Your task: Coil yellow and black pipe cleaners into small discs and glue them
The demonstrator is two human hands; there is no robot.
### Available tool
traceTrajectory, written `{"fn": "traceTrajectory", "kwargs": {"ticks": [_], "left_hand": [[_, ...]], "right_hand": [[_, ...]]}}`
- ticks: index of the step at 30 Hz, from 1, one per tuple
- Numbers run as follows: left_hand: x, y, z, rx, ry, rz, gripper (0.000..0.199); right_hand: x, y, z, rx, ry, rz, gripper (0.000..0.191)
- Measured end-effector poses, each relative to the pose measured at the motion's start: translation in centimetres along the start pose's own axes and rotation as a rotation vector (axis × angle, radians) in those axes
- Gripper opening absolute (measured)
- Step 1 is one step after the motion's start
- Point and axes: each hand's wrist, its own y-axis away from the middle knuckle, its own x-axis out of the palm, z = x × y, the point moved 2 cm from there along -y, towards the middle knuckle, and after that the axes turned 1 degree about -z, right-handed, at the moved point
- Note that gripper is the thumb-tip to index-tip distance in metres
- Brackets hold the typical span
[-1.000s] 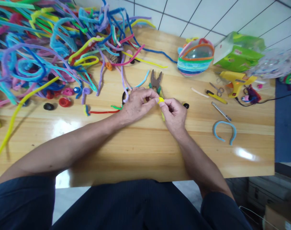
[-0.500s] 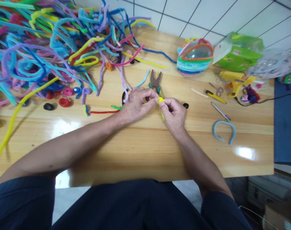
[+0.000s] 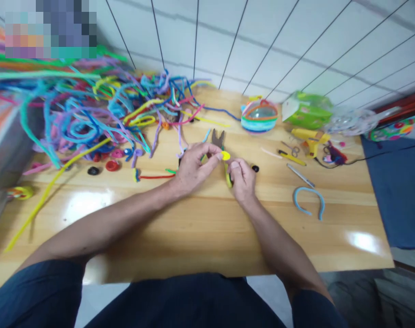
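Note:
My left hand [image 3: 196, 169] pinches a small round yellow piece [image 3: 225, 156] between thumb and fingertips; it looks like a flat coil of pipe cleaner. Just to its right, my right hand [image 3: 242, 179] is closed, thumb against the curled fingers, and what it may hold is hidden. Between and behind the hands lie pliers [image 3: 218, 137], jaws pointing away from me, one yellow-green handle [image 3: 228, 175] showing beside my right hand. A red pipe cleaner [image 3: 156, 176] with a blue and yellow end lies left of my left hand. A small black piece [image 3: 255, 168] is right of my right hand.
A tangled heap of pipe cleaners [image 3: 88, 120] covers the back left. At the back right stand a striped basket-like piece [image 3: 259, 119], a green package [image 3: 308, 111] and a yellow glue gun [image 3: 311, 140]. A cutter [image 3: 292, 157], a silver tool [image 3: 301, 175] and a blue curved pipe cleaner [image 3: 309, 190] lie rightward.
My right hand has come off the yellow piece and moved slightly right and down. The yellow piece stays in my left hand, its round face now showing. The view has tilted upward.

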Motion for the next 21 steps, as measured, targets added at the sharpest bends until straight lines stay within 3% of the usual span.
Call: {"fn": "traceTrajectory", "kwargs": {"ticks": [5, 13, 21], "left_hand": [[-0.5, 0.0, -2.4, -0.204, 0.295, 0.004, 0.024], [0.7, 1.9, -1.0, -0.431, 0.371, 0.020, 0.038], [0.6, 5.0, -0.1, -0.424, 0.330, -0.068, 0.035]], "right_hand": [[0.2, -0.3, -0.1, -0.028, 0.029, 0.008, 0.044], [-0.1, -0.1, 0.7, -0.111, 0.033, -0.027, 0.039], [0.1, -0.3, 0.7, -0.113, 0.026, -0.007, 0.035]]}}
